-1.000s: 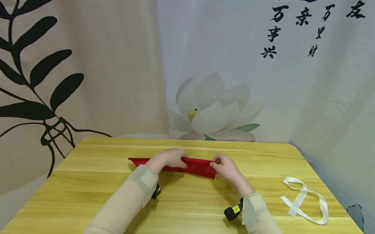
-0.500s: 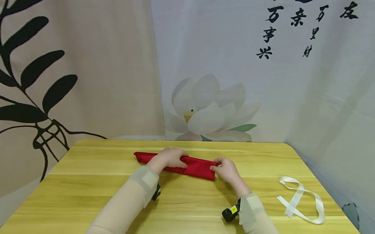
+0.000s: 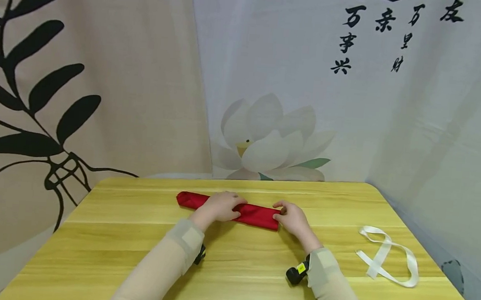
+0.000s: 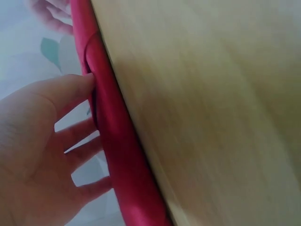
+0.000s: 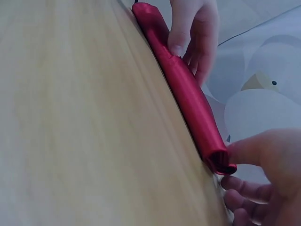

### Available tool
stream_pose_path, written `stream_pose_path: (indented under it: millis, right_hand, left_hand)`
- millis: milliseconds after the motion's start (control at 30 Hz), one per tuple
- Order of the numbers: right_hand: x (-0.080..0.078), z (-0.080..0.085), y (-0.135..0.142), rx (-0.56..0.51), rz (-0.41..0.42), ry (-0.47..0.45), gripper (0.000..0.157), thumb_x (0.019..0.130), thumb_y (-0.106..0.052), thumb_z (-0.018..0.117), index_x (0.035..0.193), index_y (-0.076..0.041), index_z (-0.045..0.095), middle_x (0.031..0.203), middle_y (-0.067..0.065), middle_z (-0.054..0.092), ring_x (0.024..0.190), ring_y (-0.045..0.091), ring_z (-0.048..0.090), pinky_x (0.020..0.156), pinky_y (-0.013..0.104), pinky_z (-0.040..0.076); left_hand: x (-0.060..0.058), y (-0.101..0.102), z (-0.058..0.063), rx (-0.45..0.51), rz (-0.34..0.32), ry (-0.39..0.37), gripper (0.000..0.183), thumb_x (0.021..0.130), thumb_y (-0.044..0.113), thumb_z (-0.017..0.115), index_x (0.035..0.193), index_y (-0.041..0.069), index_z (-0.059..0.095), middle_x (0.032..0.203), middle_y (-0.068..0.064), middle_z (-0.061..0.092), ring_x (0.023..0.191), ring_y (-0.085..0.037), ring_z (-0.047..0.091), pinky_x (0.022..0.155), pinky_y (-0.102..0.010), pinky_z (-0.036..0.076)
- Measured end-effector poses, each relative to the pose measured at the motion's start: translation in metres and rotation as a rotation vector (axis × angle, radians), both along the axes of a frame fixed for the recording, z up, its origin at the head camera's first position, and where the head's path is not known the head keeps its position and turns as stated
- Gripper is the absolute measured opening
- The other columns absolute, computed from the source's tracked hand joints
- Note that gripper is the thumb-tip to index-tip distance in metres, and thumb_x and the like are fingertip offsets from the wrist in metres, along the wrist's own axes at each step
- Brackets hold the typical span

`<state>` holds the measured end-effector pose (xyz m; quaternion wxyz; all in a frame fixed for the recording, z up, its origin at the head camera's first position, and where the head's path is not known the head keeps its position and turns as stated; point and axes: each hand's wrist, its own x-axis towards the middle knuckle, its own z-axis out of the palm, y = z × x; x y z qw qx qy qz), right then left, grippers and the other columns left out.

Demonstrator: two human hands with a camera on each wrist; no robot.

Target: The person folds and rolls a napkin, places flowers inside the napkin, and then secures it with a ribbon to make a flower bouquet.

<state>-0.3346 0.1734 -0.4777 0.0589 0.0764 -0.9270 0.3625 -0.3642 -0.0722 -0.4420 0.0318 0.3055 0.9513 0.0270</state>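
Note:
A strip of shiny red cloth point(image 3: 256, 216), rolled into a narrow tube, lies across the back half of the wooden table. My left hand point(image 3: 221, 206) holds the roll around its middle; in the left wrist view its thumb point(image 4: 80, 87) presses at a fold and the other fingertips meet the cloth farther along. At the right end of the roll is my right hand point(image 3: 294, 219). Its thumb point(image 5: 249, 150) touches the roll beside the end, where rolled layers show, while the other fingers point(image 5: 249, 190) lie loosely bent just past that end.
A white ribbon point(image 3: 411, 264) lies in a loose loop on the right side of the wooden table point(image 3: 247, 282). Behind the table hangs a printed cloth backdrop point(image 3: 275, 138) with a lotus and dark leaves.
The red cloth has become a narrower, rounder roll, and its left end has shifted right and back. My right thumb and index finger have parted from their earlier pinch at the end.

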Motion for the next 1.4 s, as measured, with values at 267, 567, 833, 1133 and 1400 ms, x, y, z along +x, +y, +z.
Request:
stream_pose_path:
  millis: [267, 567, 833, 1133, 1400]
  right_hand:
    - [0.0, -0.002, -0.001, 0.082, 0.006, 0.006, 0.022, 0.087, -0.014, 0.072, 0.108, -0.011, 0.072, 0.101, 0.009, 0.065, 0.097, 0.028, 0.059, 0.087, 0.046, 0.046]
    - [0.006, 0.002, -0.005, 0.218, 0.058, 0.078, 0.026, 0.086, -0.011, 0.072, 0.111, -0.014, 0.072, 0.107, 0.013, 0.058, 0.093, 0.028, 0.057, 0.085, 0.046, 0.047]
    - [0.011, 0.005, -0.01, 0.39, 0.203, 0.224, 0.025, 0.086, 0.0, 0.064, 0.1, -0.016, 0.077, 0.108, 0.011, 0.059, 0.098, 0.029, 0.055, 0.088, 0.043, 0.047]
    - [0.013, 0.012, -0.013, 0.461, 0.217, 0.198, 0.024, 0.087, -0.005, 0.065, 0.103, -0.016, 0.077, 0.113, 0.009, 0.06, 0.105, 0.029, 0.054, 0.088, 0.045, 0.047]
    - [0.024, 0.017, -0.017, 0.491, 0.285, 0.185, 0.023, 0.085, -0.005, 0.067, 0.104, -0.014, 0.077, 0.112, 0.008, 0.059, 0.101, 0.029, 0.052, 0.084, 0.046, 0.046]
  left_hand:
    - [0.024, -0.008, 0.007, -0.055, 0.046, -0.118, 0.057, 0.095, 0.047, 0.057, 0.148, 0.035, 0.04, 0.153, -0.007, 0.034, 0.139, -0.035, 0.03, 0.107, -0.057, 0.028]
    - [0.034, -0.015, 0.002, -0.06, 0.142, -0.257, 0.058, 0.095, 0.058, 0.049, 0.149, 0.043, 0.034, 0.159, -0.007, 0.021, 0.14, -0.048, 0.018, 0.108, -0.062, 0.021]
    - [0.032, -0.016, -0.004, -0.004, 0.173, -0.321, 0.057, 0.094, 0.059, 0.049, 0.147, 0.043, 0.038, 0.159, -0.006, 0.02, 0.141, -0.048, 0.013, 0.109, -0.064, 0.016]
    - [0.032, -0.019, -0.003, 0.041, 0.15, -0.313, 0.056, 0.095, 0.056, 0.05, 0.147, 0.039, 0.04, 0.159, -0.007, 0.021, 0.141, -0.049, 0.012, 0.109, -0.064, 0.013]
    - [0.029, -0.026, -0.007, 0.056, 0.089, -0.291, 0.052, 0.096, 0.053, 0.051, 0.145, 0.038, 0.044, 0.157, -0.006, 0.025, 0.142, -0.046, 0.015, 0.108, -0.065, 0.013]
